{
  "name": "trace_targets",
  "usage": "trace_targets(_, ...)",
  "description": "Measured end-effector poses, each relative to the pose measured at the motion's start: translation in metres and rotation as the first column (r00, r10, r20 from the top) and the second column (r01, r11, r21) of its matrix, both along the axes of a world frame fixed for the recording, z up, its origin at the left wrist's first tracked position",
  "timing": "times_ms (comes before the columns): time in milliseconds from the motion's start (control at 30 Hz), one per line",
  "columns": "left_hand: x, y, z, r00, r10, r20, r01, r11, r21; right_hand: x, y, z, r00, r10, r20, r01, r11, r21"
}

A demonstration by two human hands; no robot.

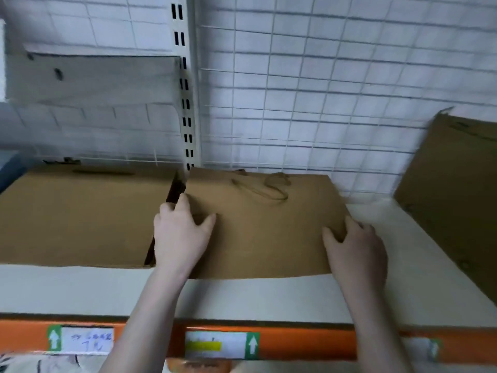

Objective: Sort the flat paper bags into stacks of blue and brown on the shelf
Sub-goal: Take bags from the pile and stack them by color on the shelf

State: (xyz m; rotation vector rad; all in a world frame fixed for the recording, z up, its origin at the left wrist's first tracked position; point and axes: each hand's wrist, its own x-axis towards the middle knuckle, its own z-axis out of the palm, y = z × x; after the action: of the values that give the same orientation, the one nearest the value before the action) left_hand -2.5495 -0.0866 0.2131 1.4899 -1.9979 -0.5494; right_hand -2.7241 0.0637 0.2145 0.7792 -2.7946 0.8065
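Observation:
A flat brown paper bag (263, 224) with twisted paper handles lies on the white shelf (269, 297), on top of what looks like a low brown stack. My left hand (180, 232) holds its left edge, thumb on top and fingers over the side. My right hand (357, 249) holds the bag's right edge, thumb on top. To the left lies another flat brown stack (78, 216), touching the first. A dark blue thing (10, 168) shows at the far left edge; no other blue bag is in view.
A brown cardboard sheet (451, 189) leans against the wire grid back wall (322, 90) at the right. An orange shelf rail (295, 343) with labels runs along the front. A slotted upright post (185, 103) stands behind the bags.

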Motion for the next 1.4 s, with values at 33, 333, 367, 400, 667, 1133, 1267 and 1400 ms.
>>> trace_targets(33, -0.011, 0.003, -0.001, 1.0, 0.013, 0.011, -0.013, 1.0, 0.0, -0.011, 0.002, -0.001, 1.0, 0.01, -0.001, -0.01, 1.0, 0.005)
trace_targets(333, -0.052, 0.006, -0.026, 0.989, 0.116, 0.088, -0.116, 0.993, -0.003, -0.064, -0.01, -0.012, 0.995, 0.102, 0.003, -0.102, 0.988, 0.112)
trace_targets(367, -0.052, 0.006, -0.025, 0.988, 0.124, 0.096, -0.123, 0.992, -0.011, -0.066, -0.013, -0.012, 0.994, 0.114, 0.007, -0.114, 0.987, 0.116)
trace_targets(400, -0.052, 0.005, -0.025, 0.986, 0.13, 0.101, -0.129, 0.992, -0.016, -0.067, -0.017, -0.013, 0.992, 0.125, 0.013, -0.126, 0.985, 0.118)
trace_targets(667, -0.053, -0.015, -0.024, 0.988, 0.084, 0.133, -0.09, 0.995, 0.04, -0.065, -0.031, -0.016, 0.98, 0.197, 0.017, -0.197, 0.961, 0.195)
trace_targets(1133, -0.064, -0.03, -0.027, 0.982, 0.051, 0.18, -0.061, 0.997, 0.051, -0.067, -0.04, -0.018, 0.985, 0.169, 0.037, -0.173, 0.97, 0.172)
trace_targets(1267, -0.063, -0.015, -0.024, 0.976, 0.105, 0.189, -0.098, 0.994, -0.05, -0.064, -0.036, -0.021, 0.981, 0.183, -0.062, -0.172, 0.974, 0.146)
trace_targets(1400, -0.055, 0.005, -0.024, 0.971, 0.172, 0.166, -0.148, 0.978, -0.148, -0.056, -0.031, -0.019, 0.961, 0.266, -0.074, -0.263, 0.964, 0.047)
